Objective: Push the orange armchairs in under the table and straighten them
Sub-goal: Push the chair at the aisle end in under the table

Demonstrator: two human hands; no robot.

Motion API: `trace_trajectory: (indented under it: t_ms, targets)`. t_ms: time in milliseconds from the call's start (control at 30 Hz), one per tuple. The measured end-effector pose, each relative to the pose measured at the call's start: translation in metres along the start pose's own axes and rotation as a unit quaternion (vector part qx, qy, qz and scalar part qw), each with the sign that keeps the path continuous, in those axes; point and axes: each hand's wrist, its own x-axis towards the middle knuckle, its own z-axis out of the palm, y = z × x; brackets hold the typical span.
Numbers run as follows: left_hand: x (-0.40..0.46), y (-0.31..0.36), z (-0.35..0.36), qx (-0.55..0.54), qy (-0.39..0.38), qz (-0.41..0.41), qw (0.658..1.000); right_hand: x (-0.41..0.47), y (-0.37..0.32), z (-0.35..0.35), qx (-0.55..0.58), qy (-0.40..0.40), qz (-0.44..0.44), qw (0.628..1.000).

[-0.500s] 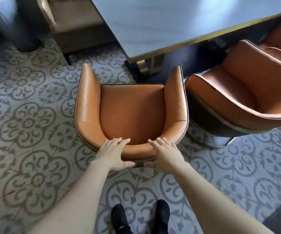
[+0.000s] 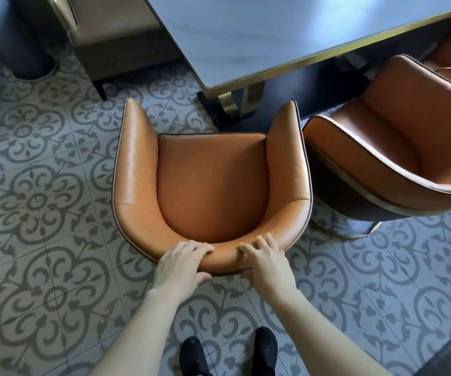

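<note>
Head view: your left hand and right hand have tightened from flat-resting to curled over the backrest of the orange armchair, thumbs beneath, ready to push. Smooth leather, piped U-shaped shell. Beyond your fingertips, the brass-edged table waits; seat not under yet.

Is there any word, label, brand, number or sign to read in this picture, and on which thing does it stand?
None: no readable text on the near armchair, the second armchair, the table, the floor tiles or the black shoes.
</note>
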Motion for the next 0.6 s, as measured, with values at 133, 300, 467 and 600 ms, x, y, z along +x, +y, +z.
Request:
trace_trajectory:
  t_ms: [133, 300, 467, 600]
  targets:
    - [0.005, -0.006, 0.002, 0.039, 0.004, 0.032, 0.999, 0.009, 0.003, 0.005, -0.027, -0.012, -0.005, 1.0]
    - [0.01, -0.009, 0.001, 0.043, -0.014, 0.047, 0.998, 0.02, 0.007, -0.005, -0.013, -0.046, -0.011, 0.999]
    - [0.023, -0.008, -0.003, 0.03, -0.01, 0.034, 0.999, 0.034, 0.008, -0.014, 0.002, -0.03, -0.003, 1.0]
    - [0.041, -0.008, -0.011, 0.021, 0.018, 0.015, 1.0, 0.053, 0.011, -0.019, 0.0, 0.013, -0.003, 1.0]
